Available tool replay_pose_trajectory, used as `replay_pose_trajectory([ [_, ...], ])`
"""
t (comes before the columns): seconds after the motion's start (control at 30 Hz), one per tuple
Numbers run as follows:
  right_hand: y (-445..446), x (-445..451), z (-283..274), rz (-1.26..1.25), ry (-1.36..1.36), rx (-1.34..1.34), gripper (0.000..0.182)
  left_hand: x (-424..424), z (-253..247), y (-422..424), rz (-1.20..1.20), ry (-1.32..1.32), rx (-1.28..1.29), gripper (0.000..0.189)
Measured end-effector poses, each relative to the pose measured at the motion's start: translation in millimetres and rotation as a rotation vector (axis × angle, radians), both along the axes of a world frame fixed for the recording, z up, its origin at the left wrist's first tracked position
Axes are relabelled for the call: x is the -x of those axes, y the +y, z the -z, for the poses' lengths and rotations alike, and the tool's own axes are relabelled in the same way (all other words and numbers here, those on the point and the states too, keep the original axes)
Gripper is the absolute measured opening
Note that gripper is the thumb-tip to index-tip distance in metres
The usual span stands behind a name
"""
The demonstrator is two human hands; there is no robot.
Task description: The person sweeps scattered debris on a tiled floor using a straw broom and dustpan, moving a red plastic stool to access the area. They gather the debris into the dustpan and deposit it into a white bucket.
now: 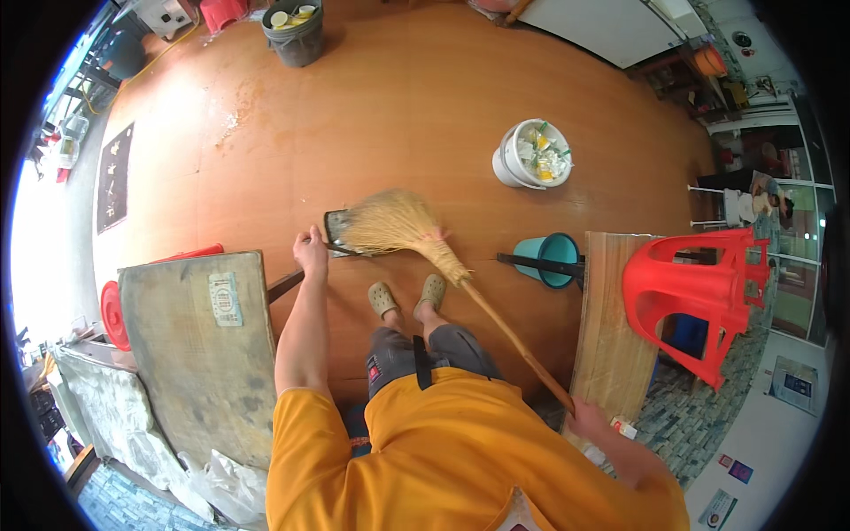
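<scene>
My right hand (pixel 588 419) is closed around the upper end of the wooden handle of a straw broom (pixel 395 222). The broom slants away to the left, its bristles spread over a dark dustpan (pixel 337 229) and hiding much of it. Beside the dustpan, my left hand (pixel 311 253) grips its thin dark handle. Some pale bits show inside the pan, too blurred to name. Both tools are just beyond my feet in clogs (pixel 383 299), over the orange-brown floor (pixel 412 133).
A white bucket (pixel 508 166) of rubbish stands ahead to the right, a grey bucket (pixel 295 46) farther off. A teal bucket (pixel 528 255) is beside a wooden table (pixel 607 318) bearing a red plastic stool (pixel 677 285). At left is a worn tabletop (pixel 192 372). Wet-looking marks (pixel 229 126) streak the floor.
</scene>
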State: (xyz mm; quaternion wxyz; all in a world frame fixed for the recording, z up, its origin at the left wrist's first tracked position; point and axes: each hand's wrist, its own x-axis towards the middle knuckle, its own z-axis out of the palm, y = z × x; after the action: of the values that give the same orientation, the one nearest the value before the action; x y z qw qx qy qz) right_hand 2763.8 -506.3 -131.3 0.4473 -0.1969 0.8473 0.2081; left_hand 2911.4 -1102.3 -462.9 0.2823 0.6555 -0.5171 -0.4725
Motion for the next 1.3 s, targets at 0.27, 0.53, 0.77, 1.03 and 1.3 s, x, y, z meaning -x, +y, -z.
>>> replay_pose_trajectory([
  [0.27, 83, -57, -45, 0.163, 0.083, 0.002, 0.045, 21, -45, -26, -0.009, 0.098, -0.064, 0.031],
  [0.53, 119, -76, -16, 0.336, 0.151, 0.167, 0.039, 44, -83, -48, 0.199, 0.127, 0.145, 0.037],
  [0.77, 121, -54, 74, 0.527, 0.070, 0.362, 0.032, 70, -156, -57, 0.417, 0.108, 0.111, 0.038],
  [1.03, 70, 9, 130, 1.184, -0.332, 0.382, 0.020, 141, -252, -32, 0.570, 0.240, 0.091, 0.035],
  [1.3, 68, 43, 161, 1.532, -0.444, 0.444, 0.021, 288, -326, 39, 0.820, 0.280, 0.108, 0.031],
])
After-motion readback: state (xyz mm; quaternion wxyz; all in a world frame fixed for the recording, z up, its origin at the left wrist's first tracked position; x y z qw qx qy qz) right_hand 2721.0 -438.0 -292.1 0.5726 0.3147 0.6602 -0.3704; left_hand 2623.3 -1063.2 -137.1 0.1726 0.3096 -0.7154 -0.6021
